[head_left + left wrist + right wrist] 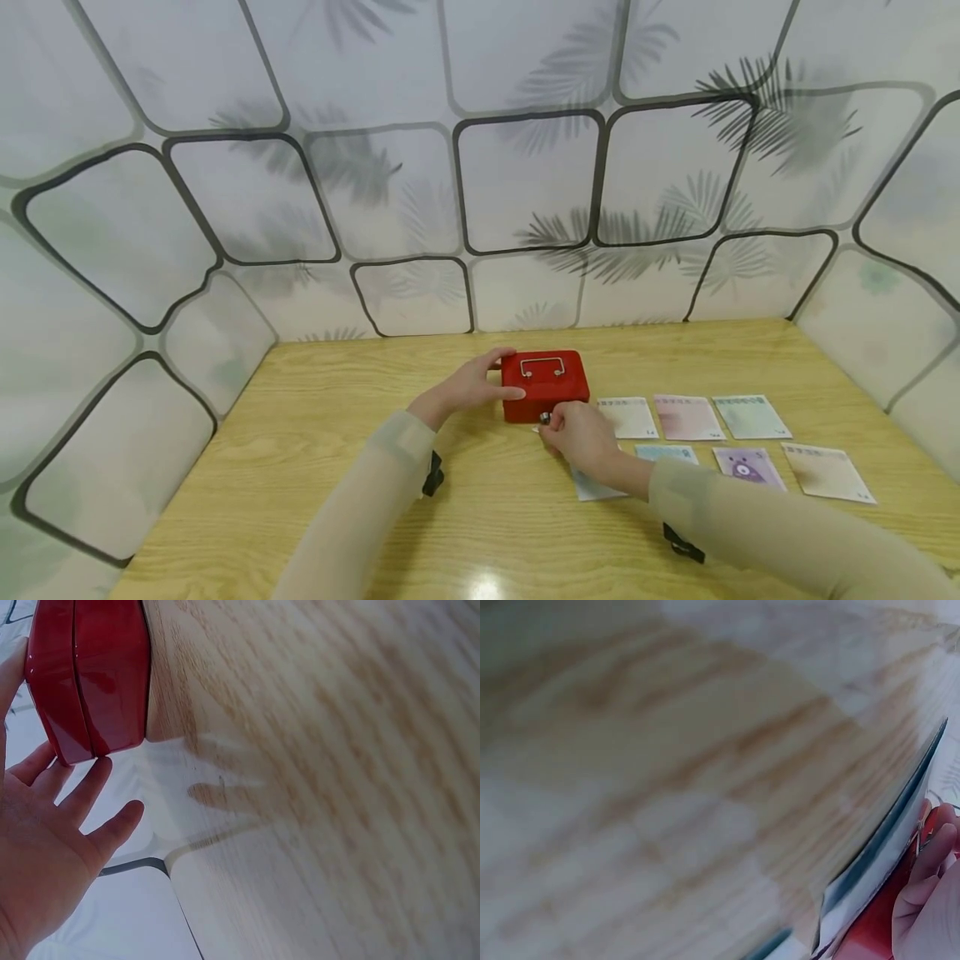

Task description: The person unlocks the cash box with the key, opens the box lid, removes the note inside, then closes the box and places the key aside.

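Note:
A red metal cash box (546,383) with a wire handle on its lid stands on the wooden table. At its left end rests my left hand (474,382), thumb on the front top edge and fingers toward the back. In the left wrist view those fingers (84,791) are nearly straight against the end of the box (112,675). My right hand (582,433) is at the box's front with curled fingers, pinching a small metal key at the round lock (545,417). The key is mostly hidden by the fingers.
Several play banknotes lie in two rows right of the box, among them a pink note (687,417) and a purple monster note (748,468). A pale blue note (596,485) lies under the right wrist. Patterned fabric walls (525,292) border the table (337,400).

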Available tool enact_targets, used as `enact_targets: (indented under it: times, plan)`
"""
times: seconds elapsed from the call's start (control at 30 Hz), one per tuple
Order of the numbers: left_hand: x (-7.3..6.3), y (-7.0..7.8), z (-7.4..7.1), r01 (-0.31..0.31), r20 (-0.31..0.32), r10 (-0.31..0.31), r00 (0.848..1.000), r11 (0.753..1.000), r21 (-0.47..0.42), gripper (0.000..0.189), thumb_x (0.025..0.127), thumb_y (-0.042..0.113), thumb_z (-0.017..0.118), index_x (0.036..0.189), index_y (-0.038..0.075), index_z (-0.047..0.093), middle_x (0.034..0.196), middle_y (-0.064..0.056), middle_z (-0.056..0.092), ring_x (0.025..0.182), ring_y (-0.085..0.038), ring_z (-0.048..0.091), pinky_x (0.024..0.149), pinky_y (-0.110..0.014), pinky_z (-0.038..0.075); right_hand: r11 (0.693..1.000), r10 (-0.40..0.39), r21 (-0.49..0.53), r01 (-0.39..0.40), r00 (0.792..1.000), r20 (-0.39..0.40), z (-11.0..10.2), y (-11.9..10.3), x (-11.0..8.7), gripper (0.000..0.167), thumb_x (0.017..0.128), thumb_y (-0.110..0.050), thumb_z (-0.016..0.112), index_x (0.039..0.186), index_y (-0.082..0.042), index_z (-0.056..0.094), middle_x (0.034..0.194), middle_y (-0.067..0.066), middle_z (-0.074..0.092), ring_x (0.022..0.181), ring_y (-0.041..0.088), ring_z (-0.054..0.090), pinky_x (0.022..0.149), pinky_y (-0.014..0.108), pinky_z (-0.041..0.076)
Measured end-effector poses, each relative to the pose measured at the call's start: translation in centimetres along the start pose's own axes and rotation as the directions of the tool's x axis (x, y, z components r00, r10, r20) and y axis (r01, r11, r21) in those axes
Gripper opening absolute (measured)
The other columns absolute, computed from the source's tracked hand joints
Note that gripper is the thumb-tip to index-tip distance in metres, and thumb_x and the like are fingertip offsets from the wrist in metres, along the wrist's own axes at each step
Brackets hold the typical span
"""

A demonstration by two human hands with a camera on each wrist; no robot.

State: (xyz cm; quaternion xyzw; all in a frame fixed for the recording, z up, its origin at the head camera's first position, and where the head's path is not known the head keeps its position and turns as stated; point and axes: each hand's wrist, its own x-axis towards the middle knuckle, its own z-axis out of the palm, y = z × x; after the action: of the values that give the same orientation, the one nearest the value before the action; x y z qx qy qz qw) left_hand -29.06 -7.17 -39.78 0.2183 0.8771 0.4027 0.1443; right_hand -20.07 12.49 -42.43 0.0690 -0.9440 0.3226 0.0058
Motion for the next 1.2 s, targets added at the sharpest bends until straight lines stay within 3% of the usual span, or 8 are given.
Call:
enact_targets:
  times: [0.53,0.93,1.2]
  plan:
    - [0.0,0.2,0.0,0.01,-0.005,-0.01,1.0,1.0,0.014,0.077,0.086,0.038,0.075,0.149,0.014,0.037,0.145,-0.01,0.046,0.132,-0.031,0.042,0.105,-0.05,0.034,0.998,0.056,0.03,-0.057,0.998,0.01,-0.2,-0.3,-0.1,0.027,0.087,-0.019,0.075,0.066,-0.013,0.059,0.052,-0.004,0.056,0.046,0.013,0.05,0.044,0.024,0.035]
    - [0.1,0.0,0.1,0.011,-0.01,-0.011,1.0,1.0,0.02,0.077,0.087,0.037,0.074,0.15,0.014,0.036,0.145,-0.01,0.046,0.131,-0.03,0.043,0.104,-0.049,0.036,0.998,-0.052,0.025,0.053,0.998,-0.023,0.4,0.2,-1.3,0.031,0.087,-0.019,0.074,0.06,-0.016,0.058,0.045,-0.011,0.049,0.042,0.008,0.045,0.042,0.023,0.033]
    - [-0.1,0.2,0.1,0.014,-0.005,-0.014,1.0,1.0,0.005,0.077,0.087,0.035,0.074,0.15,0.015,0.035,0.146,-0.01,0.044,0.131,-0.03,0.043,0.105,-0.048,0.035,0.997,0.017,0.08,-0.017,1.0,0.002,-0.4,0.1,-1.9,0.026,0.088,-0.018,0.073,0.066,-0.013,0.059,0.051,-0.005,0.056,0.045,0.009,0.052,0.043,0.025,0.039]
